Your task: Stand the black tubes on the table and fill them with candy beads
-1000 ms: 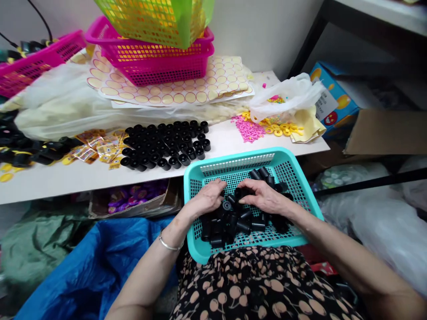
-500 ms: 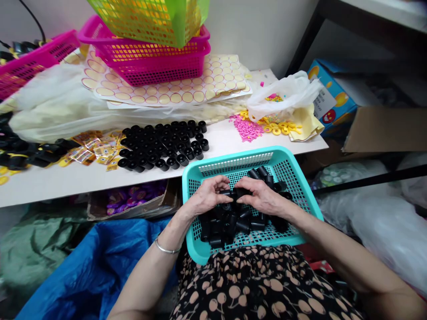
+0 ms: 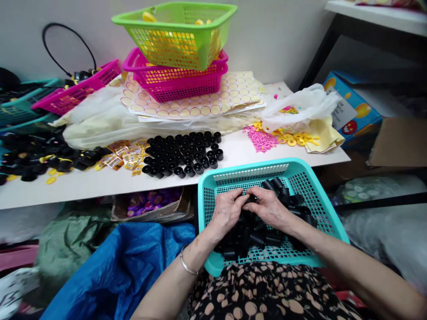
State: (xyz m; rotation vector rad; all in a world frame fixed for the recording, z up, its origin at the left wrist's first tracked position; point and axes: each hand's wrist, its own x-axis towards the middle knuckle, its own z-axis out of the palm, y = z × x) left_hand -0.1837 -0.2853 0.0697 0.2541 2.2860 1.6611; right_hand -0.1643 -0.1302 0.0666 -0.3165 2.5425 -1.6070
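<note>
from where i stand, the work is at the hands, over the large turquoise plastic mesh basket (image 3: 213,264), which sits at the person's lap by the front edge of the white flat-topped bench (image 3: 83,186). the left hand (image 3: 228,206) and the right hand (image 3: 267,206) meet near the basket's middle, thumbs and forefingers pinching a small dark black plastic piece (image 3: 248,200) between them. the fingers cover most of it, so i cannot tell whether it is one part or two. i judge the step in hand to be close fingertip handling of that piece; the next move seems to call for a steady pinch from both sides, with the tips kept in line. below the hands, loose black plastic cylinders (image 3: 256,240) lie tumbled toward the basket's near edge, with more toward its far right corner. on the bench, near its front edge and left of the basket, short black plastic cups (image 3: 182,153) stand upright, packed in rows.
</note>
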